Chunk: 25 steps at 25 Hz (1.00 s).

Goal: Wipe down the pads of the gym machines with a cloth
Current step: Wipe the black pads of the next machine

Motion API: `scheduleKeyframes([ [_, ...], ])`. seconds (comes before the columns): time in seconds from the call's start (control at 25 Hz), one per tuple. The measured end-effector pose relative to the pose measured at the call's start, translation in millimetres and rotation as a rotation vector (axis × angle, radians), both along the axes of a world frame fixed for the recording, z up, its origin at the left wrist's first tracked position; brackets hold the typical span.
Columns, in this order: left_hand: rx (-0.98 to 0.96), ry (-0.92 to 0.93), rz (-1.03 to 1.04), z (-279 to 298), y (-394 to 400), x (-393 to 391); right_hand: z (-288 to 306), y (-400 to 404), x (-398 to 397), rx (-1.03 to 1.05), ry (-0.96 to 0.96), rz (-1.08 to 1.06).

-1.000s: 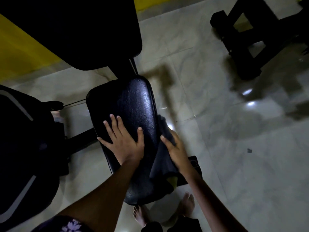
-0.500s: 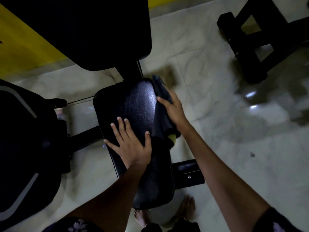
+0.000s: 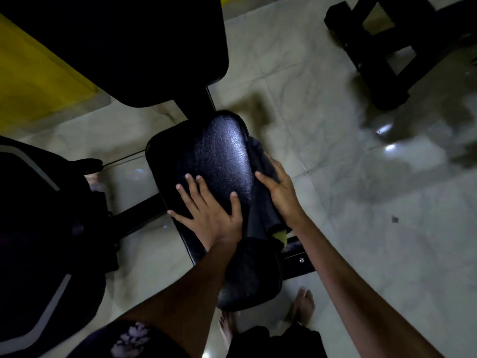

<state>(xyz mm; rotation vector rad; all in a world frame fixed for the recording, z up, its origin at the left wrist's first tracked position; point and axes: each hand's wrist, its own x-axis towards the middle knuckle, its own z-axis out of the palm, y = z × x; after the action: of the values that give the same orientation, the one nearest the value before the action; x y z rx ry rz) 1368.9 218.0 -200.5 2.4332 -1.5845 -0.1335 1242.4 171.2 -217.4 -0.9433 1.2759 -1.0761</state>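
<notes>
From the head view I am seeing the left hand (image 3: 210,211) lying flat, fingers spread, on the black seat pad (image 3: 219,161); the right hand (image 3: 280,189) is pressing a dark cloth (image 3: 260,215) against the pad's right edge, fingers mostly extended over it

The right hand (image 3: 280,189) covers the middle of the dark cloth (image 3: 260,213). The back pad (image 3: 144,47) runs off the far edge.
</notes>
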Motion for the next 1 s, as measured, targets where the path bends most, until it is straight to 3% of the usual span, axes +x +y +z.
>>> scheduleKeyframes([
  [0.4, 0.045, 0.064, -0.050, 5.8, 0.9, 1.4, -6.1, 197.8, 2.8, 0.145, -0.001, -0.255],
  [0.64, 0.176, 0.071, -0.167, 13.6, 1.2, 9.1, -11.7, 194.2, 32.7, 0.017, 0.161, -0.531],
  [0.72, 0.134, 0.015, -0.334, 8.4, 8.3, 27.6, -18.5, 220.8, 58.2, 0.066, 0.199, -0.690],
  [0.84, 0.049, -0.054, -0.596, -0.8, 17.2, 58.9, -21.1, 255.8, 109.4, 0.174, 0.103, -0.843],
  [1.0, -0.040, -0.008, -0.588, -0.5, 16.9, 61.9, -25.1, 234.4, 104.6, 0.090, 0.139, -1.020],
])
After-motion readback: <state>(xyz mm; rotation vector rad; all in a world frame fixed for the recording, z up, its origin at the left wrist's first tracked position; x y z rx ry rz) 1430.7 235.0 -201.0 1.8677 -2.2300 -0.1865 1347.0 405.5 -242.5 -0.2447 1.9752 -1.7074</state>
